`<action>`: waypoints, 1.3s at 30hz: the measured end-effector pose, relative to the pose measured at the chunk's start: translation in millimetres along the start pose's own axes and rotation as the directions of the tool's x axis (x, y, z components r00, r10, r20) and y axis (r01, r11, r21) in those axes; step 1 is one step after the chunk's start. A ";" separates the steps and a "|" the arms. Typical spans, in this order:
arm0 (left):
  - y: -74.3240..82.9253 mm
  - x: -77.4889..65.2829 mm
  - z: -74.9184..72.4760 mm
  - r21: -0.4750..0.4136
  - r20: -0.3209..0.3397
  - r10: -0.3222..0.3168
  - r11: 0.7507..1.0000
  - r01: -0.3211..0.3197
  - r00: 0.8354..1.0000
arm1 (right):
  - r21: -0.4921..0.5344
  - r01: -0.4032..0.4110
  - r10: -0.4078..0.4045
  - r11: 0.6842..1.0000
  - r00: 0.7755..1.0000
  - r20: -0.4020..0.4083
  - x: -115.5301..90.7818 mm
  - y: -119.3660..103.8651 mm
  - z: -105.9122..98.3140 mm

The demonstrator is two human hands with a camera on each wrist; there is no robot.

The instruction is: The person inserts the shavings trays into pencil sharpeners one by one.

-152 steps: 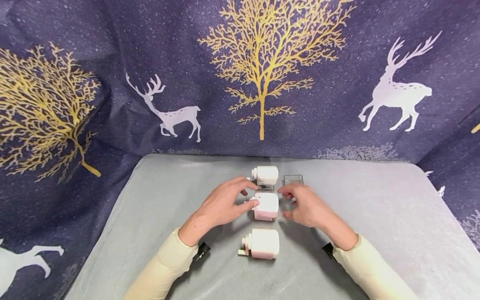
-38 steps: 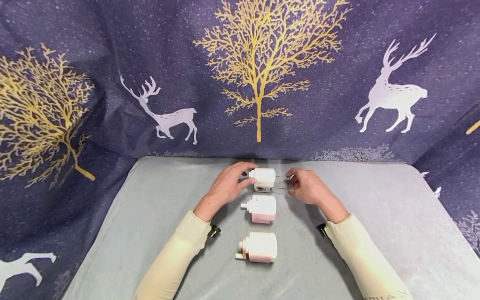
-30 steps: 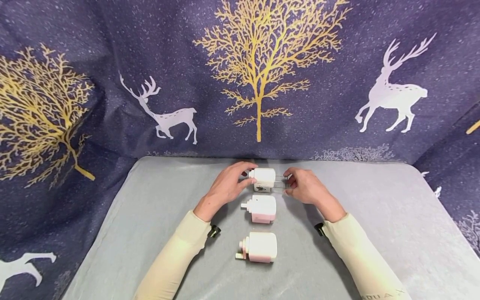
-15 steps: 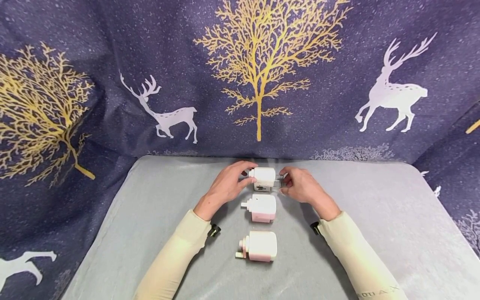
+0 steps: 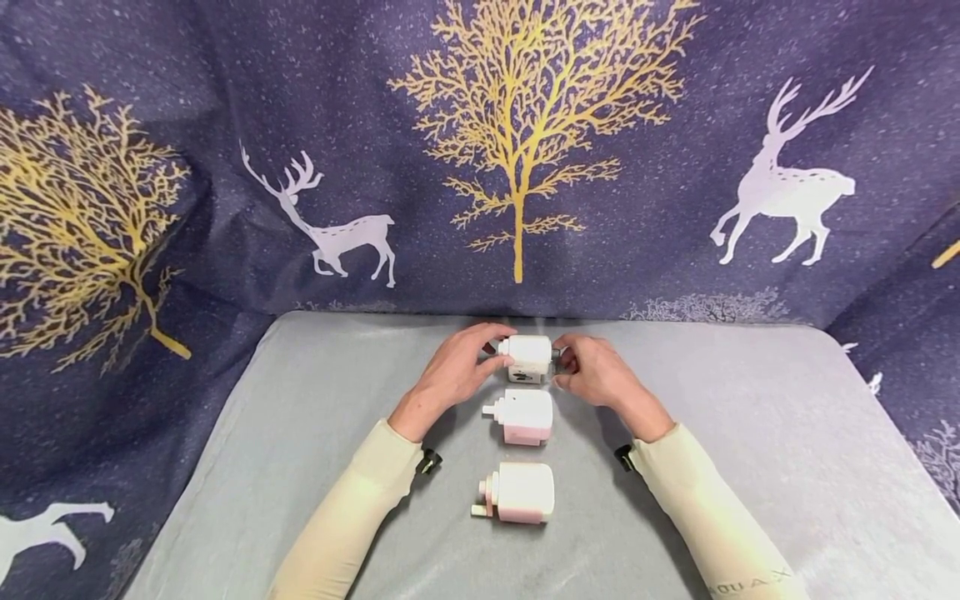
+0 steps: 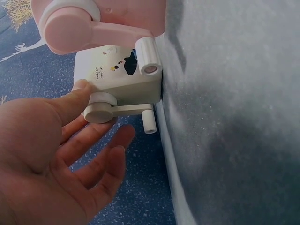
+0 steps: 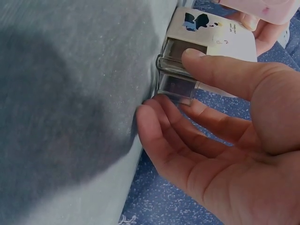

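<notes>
At the back of the table stands a white crank pencil sharpener (image 5: 529, 350) with a dark printed picture on its front. My left hand (image 5: 459, 371) grips it at the crank end, thumb and fingers around the round hub; the crank arm (image 6: 133, 110) shows below them in the left wrist view. On the opposite end, my right hand (image 5: 600, 375) pinches a clear shavings drawer (image 7: 177, 88) between thumb and fingers. The drawer is mostly inside the sharpener's body, with a short part sticking out.
Two pinkish-white crank sharpeners stand nearer the person in the same line: a middle one (image 5: 527, 414) close to the white one, and a front one (image 5: 525, 492). A grey cloth covers the table (image 5: 337, 400); a dark blue patterned curtain (image 5: 465, 300) hangs behind.
Earlier the drawer stood apart on the table at right and both hands were by the middle sharpener. Over the last second my right hand moved left, sliding the drawer into the white sharpener.
</notes>
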State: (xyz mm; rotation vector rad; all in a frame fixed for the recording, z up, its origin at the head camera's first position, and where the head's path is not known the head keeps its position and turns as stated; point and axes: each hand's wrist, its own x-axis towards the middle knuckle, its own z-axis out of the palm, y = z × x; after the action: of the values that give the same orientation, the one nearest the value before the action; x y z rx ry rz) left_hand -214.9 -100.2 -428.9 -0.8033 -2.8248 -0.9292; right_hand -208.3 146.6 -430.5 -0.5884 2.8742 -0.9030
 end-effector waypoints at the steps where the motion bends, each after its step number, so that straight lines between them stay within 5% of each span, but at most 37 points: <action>1: -0.1 0.0 0.2 -0.001 0.000 -0.001 1.000 0.001 1.000 | -0.001 0.000 0.000 1.000 1.000 -0.001 0.1 -0.3 0.2; 39: 2.2 0.5 1.0 0.010 -0.018 0.016 1.000 -0.016 1.000 | -0.003 0.025 -0.025 1.000 1.000 -0.019 8.7 -5.8 6.9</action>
State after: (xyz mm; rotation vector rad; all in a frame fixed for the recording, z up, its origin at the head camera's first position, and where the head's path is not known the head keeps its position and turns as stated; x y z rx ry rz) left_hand -214.1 -97.9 -428.4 -0.8113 -2.8007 -0.9150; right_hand -213.1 135.3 -432.6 -0.6206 2.8919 -0.9135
